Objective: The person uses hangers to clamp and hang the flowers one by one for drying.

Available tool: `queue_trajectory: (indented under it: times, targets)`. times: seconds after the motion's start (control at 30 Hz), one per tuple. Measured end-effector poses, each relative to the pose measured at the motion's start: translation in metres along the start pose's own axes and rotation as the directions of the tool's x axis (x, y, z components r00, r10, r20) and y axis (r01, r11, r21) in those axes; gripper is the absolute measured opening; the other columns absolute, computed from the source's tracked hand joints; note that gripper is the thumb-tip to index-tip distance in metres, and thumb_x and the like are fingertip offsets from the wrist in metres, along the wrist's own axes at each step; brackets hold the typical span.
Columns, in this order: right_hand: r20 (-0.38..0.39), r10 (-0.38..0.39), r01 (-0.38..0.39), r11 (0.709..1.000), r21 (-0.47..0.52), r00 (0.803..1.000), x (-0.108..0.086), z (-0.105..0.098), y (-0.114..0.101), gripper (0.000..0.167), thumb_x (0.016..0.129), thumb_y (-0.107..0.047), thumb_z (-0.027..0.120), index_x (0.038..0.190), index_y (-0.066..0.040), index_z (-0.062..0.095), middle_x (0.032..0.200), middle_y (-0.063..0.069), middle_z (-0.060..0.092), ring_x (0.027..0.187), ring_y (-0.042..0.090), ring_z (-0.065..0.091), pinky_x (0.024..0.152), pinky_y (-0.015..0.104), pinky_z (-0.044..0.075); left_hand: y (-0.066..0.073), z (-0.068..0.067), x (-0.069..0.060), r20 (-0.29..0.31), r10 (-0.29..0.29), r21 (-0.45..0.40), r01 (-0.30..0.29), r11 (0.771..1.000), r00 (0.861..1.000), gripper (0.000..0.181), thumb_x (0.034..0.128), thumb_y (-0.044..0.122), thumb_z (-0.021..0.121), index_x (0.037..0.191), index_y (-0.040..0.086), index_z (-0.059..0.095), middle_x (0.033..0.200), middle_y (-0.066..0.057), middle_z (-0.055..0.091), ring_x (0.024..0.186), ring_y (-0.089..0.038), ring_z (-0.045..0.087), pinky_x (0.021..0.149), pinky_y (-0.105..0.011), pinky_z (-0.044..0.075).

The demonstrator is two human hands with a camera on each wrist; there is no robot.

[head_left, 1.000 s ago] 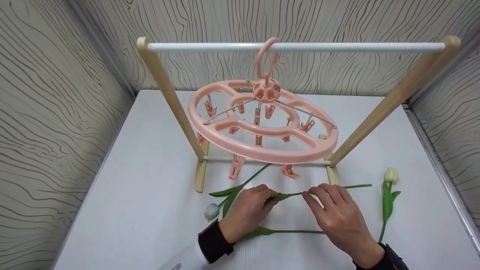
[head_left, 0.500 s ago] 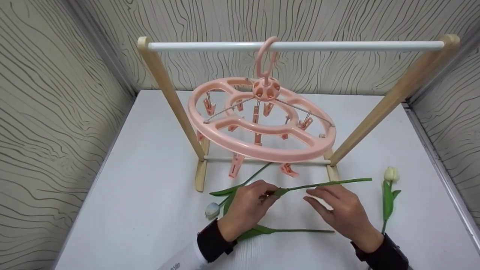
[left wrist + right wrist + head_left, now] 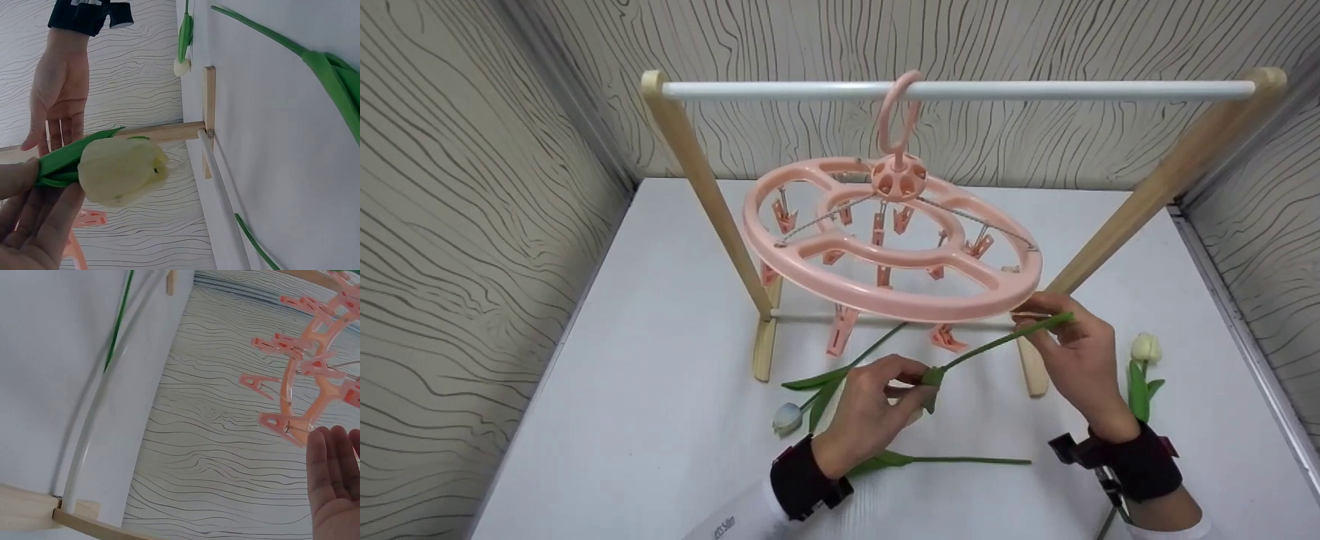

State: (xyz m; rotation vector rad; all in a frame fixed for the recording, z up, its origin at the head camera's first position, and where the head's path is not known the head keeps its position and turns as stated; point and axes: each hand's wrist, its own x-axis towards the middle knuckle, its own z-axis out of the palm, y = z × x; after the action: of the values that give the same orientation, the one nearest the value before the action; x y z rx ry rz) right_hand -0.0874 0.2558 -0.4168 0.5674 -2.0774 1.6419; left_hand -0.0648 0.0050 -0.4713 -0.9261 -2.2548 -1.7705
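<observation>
- Pinching the white tulip (image 3: 121,169) by its green leaves just behind the bloom, thumb against fingers: that's my left hand (image 3: 874,401), on the near side of the pink hanger (image 3: 892,304).
- Tulip held off the table (image 3: 660,360); stem slants up and right toward the hanger's right edge, its tip crossing in front of my right hand (image 3: 1076,352). Bloom mostly hidden in head view, plain in left wrist view.
- Right hand up at the hanger's right near edge, grip apart, thumb spread from fingers, fingertips right by a pink clip (image 3: 284,427). Can't tell if they touch it.
- Hanger hooked over the white rod (image 3: 780,91) of a wooden stand (image 3: 705,195), ring tilted, several clips dangling beneath.
- Pale blue tulip (image 3: 829,386) lying on the table, near side of the hanger, left of my pinching hand; stem runs back under the ring.
- Another flower stem (image 3: 967,460) on the table, nearer me than the hanger; its head end is covered by my left hand.
- Second white tulip (image 3: 1140,386) lying right of the hanger, bloom away from me, lower stem partly behind my right wristband (image 3: 1147,461).
- Wavy-lined wall (image 3: 1035,142) behind the hanger.
</observation>
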Motion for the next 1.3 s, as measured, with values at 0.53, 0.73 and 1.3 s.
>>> queue_trajectory:
  times: [0.53,0.73,1.3]
  targets:
    - [0.310,0.180,-0.265,0.928,0.260,0.934,0.035,-0.010,0.026,0.025,0.097,0.002,0.055,0.120,0.009,0.062,0.113,0.016,0.067,0.115,0.022,0.056,0.096,0.029,0.043,-0.001,0.014,0.011,0.017,0.001,-0.062,0.000,0.998,1.000,0.014,0.0910,0.008,0.069,0.104,0.009,0.063,0.099,-0.002,0.067,0.090,-0.008,0.065,0.072,-0.018,0.055]
    - [0.328,0.168,-0.278,0.905,0.323,0.929,0.043,-0.006,0.023,0.021,0.093,0.012,0.055,0.112,0.013,0.063,0.105,0.013,0.070,0.105,0.018,0.061,0.089,0.025,0.049,0.004,0.011,0.015,-0.005,0.011,-0.051,-0.011,0.999,1.000,0.015,0.0882,0.000,0.070,0.101,0.005,0.063,0.096,-0.005,0.067,0.088,-0.010,0.066,0.069,-0.018,0.055]
    - [0.244,0.184,-0.277,0.857,0.435,0.952,0.038,0.007,0.008,0.028,0.095,0.011,0.051,0.123,0.018,0.053,0.110,0.023,0.061,0.108,0.028,0.057,0.092,0.032,0.050,-0.002,0.014,0.025,-0.027,0.014,-0.077,-0.016,0.997,1.000,0.013,0.0912,0.012,0.069,0.103,0.009,0.065,0.098,-0.001,0.068,0.090,-0.008,0.066,0.072,-0.019,0.055]
